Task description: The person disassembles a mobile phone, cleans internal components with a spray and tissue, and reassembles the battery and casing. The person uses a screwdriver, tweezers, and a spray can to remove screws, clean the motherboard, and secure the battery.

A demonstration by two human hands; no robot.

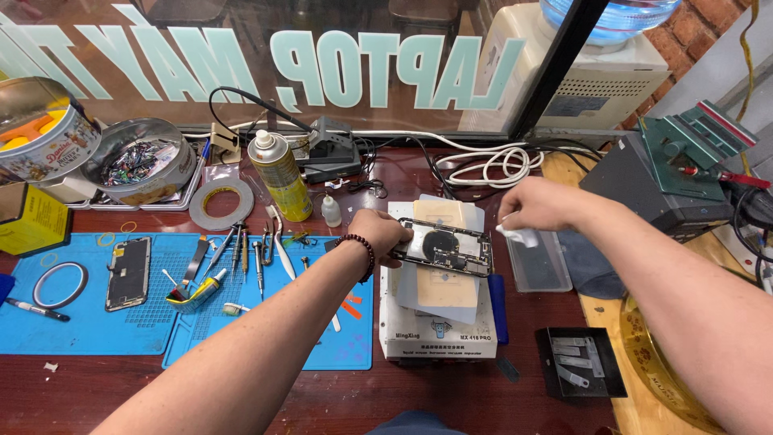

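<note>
My left hand point(378, 234) grips the left end of an opened phone frame point(447, 248) with its inner parts showing, held just above a white heating machine point(435, 322) with a tan pad on top. My right hand point(535, 205) pinches a small white wipe point(519, 235) just right of the phone's upper end. A beaded bracelet circles my left wrist.
Two blue mats point(97, 322) hold a phone screen point(129, 272), tweezers and screwdrivers point(241, 258), and tape rings. A yellow spray can point(280, 177), a small dropper bottle point(330, 211), tins of parts point(141, 161), a clear tray point(539, 262), a black tray point(580, 362) and cables surround them.
</note>
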